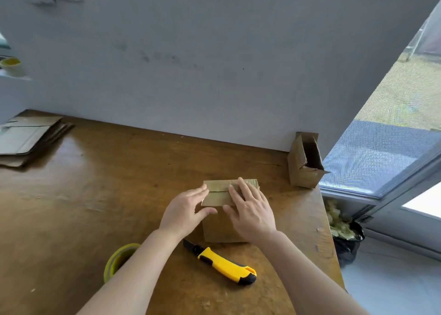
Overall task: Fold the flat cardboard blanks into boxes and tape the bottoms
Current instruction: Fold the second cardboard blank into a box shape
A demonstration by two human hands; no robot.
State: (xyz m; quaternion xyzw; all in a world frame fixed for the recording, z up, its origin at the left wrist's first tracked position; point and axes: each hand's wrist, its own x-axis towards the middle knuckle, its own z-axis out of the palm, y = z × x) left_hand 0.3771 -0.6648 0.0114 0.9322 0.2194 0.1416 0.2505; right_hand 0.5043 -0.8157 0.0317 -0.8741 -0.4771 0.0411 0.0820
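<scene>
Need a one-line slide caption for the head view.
Left hand and right hand hold down the closed flaps of a cardboard box on the table, utility knife and tape roll nearby.

Single wide-angle view from my head, facing forward and steeply down at the table (95, 207) at close range: my left hand (183, 209) and right hand (253, 209) sit centre frame, wall (214, 63) across the top, window (381, 147) at right.

Soft daylight comes in through the screened window (386, 147) at 3 o'clock and leaves a pale sheen on the table (107, 183) toward 9 o'clock. Shadows are faint. Wide-angle distortion bends the edges, and the cardboard blanks (26, 138) at 9 o'clock look blurred.
</scene>
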